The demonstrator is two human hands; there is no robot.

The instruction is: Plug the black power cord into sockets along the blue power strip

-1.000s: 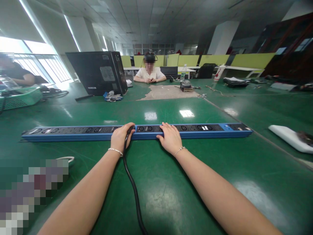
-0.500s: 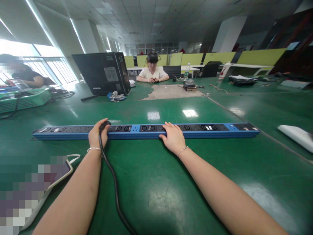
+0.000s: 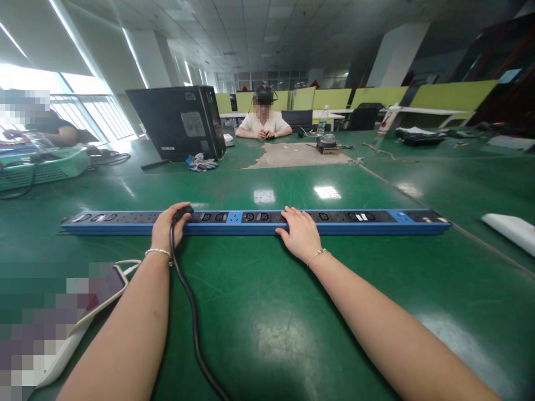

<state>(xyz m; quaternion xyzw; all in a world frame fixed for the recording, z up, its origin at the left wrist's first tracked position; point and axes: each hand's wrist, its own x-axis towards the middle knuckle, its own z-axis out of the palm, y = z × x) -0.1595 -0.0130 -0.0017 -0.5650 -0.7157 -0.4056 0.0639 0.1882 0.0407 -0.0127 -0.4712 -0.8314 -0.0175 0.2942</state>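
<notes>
Head view: long blue power strip lies crosswise on the green worktop, both ends in frame. Right end comes up to a seam in the surface; I can't tell whether it crosses. Beyond the far edge I have a broad band of open green; nearer me, more room between the forearms, broken only by a black cable running down from the left hand.

That hand pinches a black plug at the strip's top, left of middle; whether it is seated I can't tell. My right hand is laid palm-down, fingers loosely spread over the sockets, thumb at the near edge.

Obstacles: pale-edged device, partly blurred out, close beside the left forearm, with a white lead. White object far right, past the seam. Across the worktop: black computer case, gloves by its base, green basket at left, bottle, seated co-worker with hands together.
</notes>
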